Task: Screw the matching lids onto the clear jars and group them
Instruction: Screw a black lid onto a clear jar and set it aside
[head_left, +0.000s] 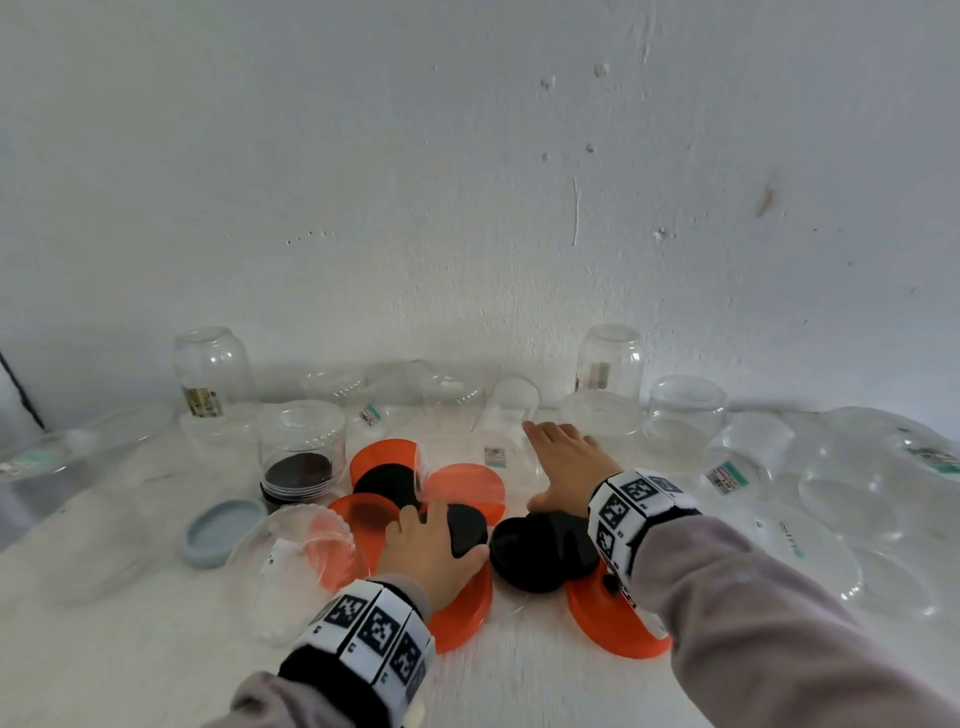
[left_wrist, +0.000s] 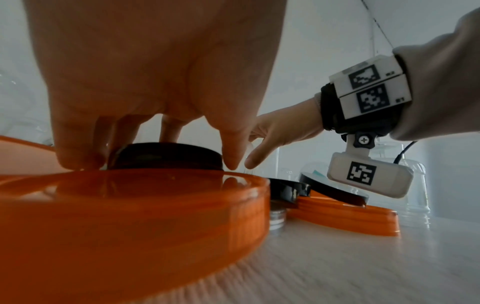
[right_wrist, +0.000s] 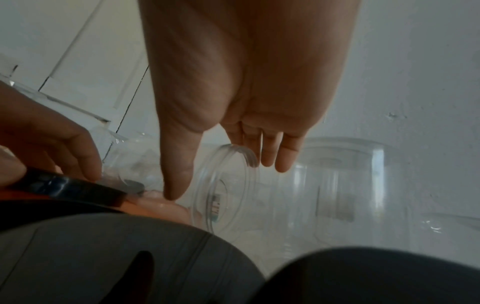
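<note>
fingers (left_wrist: 231, 152) of the left hand (head_left: 431, 556) curl round a black lid (left_wrist: 168, 156) lying on an orange lid (left_wrist: 135, 216) — the right hand (head_left: 566, 457), fingers straight and spread, reaches over a clear jar (right_wrist: 226, 185) lying on its side just behind the lids.

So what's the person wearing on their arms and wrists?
Grey-beige sleeves on both arms. Each wrist has a black strap with white blocks printed with black square markers. Under the right wrist hangs a white camera pod, also marked, with a black cable. Both hands are bare.
</note>
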